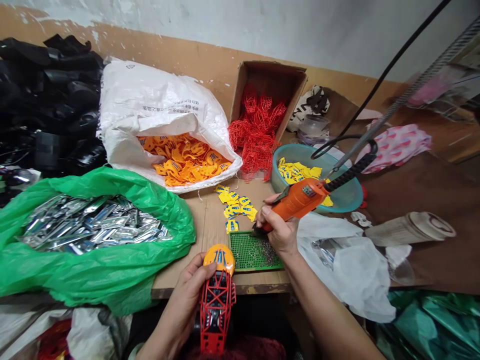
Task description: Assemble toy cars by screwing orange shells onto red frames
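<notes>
My left hand (191, 280) is closed around a toy car (216, 310) with a red lattice frame over dark inner parts. An orange panel (221, 256) with blue marks sits at its far end, under my thumb. In my right hand (280, 231) is an orange electric screwdriver (302, 198), its black cable running up to the right. The tool's tip points down over a green perforated tray (247, 250), which holds many small metal screws. Whether the tip touches the screws is hidden. Several yellow pieces (234, 207) with blue marks lie just beyond the tray.
A green bag (165, 200) of shiny silver parts lies left. Behind are a white sack (161, 90) of orange panels and a cardboard box (270, 66) of red frames. A teal basin (354, 197) holds yellow pieces. A coiled spring (423, 75) hangs over the right side.
</notes>
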`<action>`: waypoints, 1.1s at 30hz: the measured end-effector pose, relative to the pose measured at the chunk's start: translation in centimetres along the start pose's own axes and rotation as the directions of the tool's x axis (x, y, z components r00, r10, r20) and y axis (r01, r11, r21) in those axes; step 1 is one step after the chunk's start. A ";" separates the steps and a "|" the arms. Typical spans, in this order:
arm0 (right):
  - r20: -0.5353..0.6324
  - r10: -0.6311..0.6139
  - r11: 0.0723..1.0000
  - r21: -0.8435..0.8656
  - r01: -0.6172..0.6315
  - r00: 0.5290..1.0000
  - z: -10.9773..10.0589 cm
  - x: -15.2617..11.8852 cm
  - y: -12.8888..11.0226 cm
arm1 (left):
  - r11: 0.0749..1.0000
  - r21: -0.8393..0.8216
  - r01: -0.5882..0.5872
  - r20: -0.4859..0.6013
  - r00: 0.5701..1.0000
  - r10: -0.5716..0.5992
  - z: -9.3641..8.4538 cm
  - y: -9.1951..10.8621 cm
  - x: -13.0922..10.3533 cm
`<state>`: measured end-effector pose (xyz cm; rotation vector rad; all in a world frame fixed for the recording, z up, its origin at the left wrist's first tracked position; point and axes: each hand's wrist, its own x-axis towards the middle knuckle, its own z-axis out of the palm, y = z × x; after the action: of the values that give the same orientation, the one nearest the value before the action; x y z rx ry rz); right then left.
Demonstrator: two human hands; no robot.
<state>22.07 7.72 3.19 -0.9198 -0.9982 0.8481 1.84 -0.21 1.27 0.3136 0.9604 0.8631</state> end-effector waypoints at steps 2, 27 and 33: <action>-0.008 -0.010 1.000 0.010 0.010 1.000 0.0 0.1 -0.4 | 1.000 0.000 -0.002 0.002 1.000 0.002 -0.1 0.0 0.0; 0.187 0.082 0.957 0.260 -0.130 0.979 5.9 -2.3 -5.3 | 0.999 -0.006 -0.032 0.052 0.998 0.032 0.2 -0.2 -0.2; 0.210 0.092 0.963 0.230 -0.141 0.973 5.9 -2.5 -4.5 | 0.999 -0.007 -0.032 0.055 0.998 0.033 0.3 -0.2 -0.2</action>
<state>16.51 5.15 8.06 -0.6979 -0.9902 1.1534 2.11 -0.46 1.44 0.3474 0.9031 0.8824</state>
